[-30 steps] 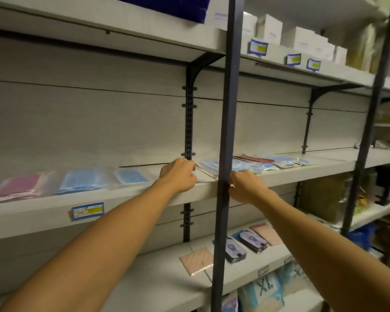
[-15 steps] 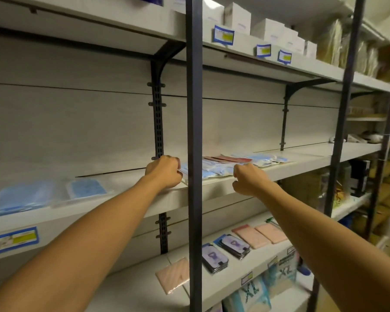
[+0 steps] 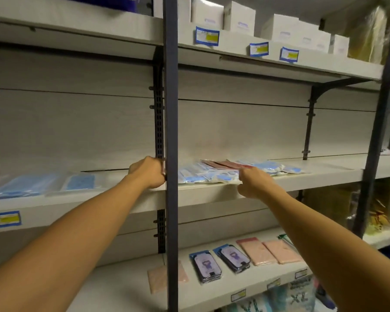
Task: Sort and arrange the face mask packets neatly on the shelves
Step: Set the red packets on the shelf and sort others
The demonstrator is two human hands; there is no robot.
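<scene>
A loose pile of face mask packets (image 3: pixel 214 174), mostly blue with a reddish one (image 3: pixel 225 164) on top, lies on the middle shelf (image 3: pixel 329 174) just right of a dark upright post (image 3: pixel 171 109). My right hand (image 3: pixel 253 183) is at the pile's front right, fingers curled, index over the packets and thumb at the shelf edge. My left hand (image 3: pixel 148 172) is a curled fist on the shelf against the post, which hides its fingertips and whatever they hold. More blue packets (image 3: pixel 27 185) lie flat further left on the same shelf.
The lower shelf holds dark printed packets (image 3: pixel 208 266) and pink packets (image 3: pixel 268 253). White boxes (image 3: pixel 239 18) line the top shelf above price labels. A second dark post (image 3: pixel 378 131) stands at the right, with bagged goods behind it.
The view has shifted right, so the post now sits between my hands. My right hand has risen from the shelf edge onto the pile. My left hand stays at its spot.
</scene>
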